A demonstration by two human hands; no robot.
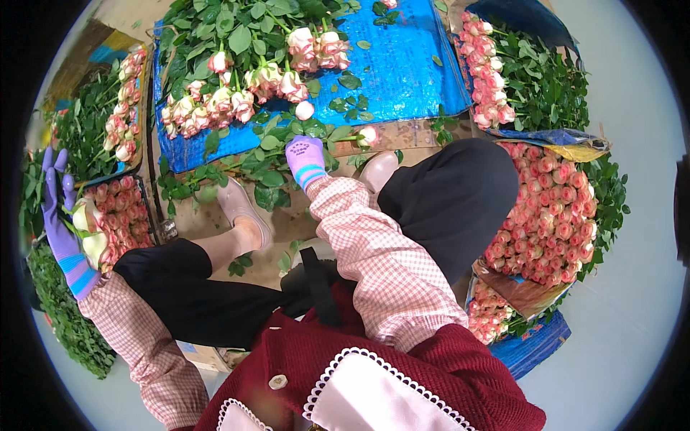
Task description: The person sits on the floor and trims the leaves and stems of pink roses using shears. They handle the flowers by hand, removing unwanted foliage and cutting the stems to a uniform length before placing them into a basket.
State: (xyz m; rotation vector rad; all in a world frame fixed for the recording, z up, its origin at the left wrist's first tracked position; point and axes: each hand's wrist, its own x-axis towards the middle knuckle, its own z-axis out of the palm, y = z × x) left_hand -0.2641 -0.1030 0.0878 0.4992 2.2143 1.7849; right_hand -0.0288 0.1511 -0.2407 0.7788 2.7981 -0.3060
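Note:
My left hand [59, 215], in a purple glove with blue stripes at the wrist, is stretched out at the far left with its fingers apart. Pale cream roses [91, 233] are right beside its palm. In the middle my right hand [305, 156], gloved alike, is closed with its fingers curled under, over leafy stems [269, 176]. What it grips, if anything, is hidden. A single pink-white rose head [304, 110] is just beyond it, and another rose [368, 136] lies to its right, its stem reaching toward the hand.
Ahead is a blue-covered board [399, 68] bearing a pile of cut roses [237, 100] and loose leaves. Bundled pink roses stand at the right [543, 215], the upper right [485, 72] and the left [121, 215]. My shoes [244, 212] rest on cardboard among fallen leaves.

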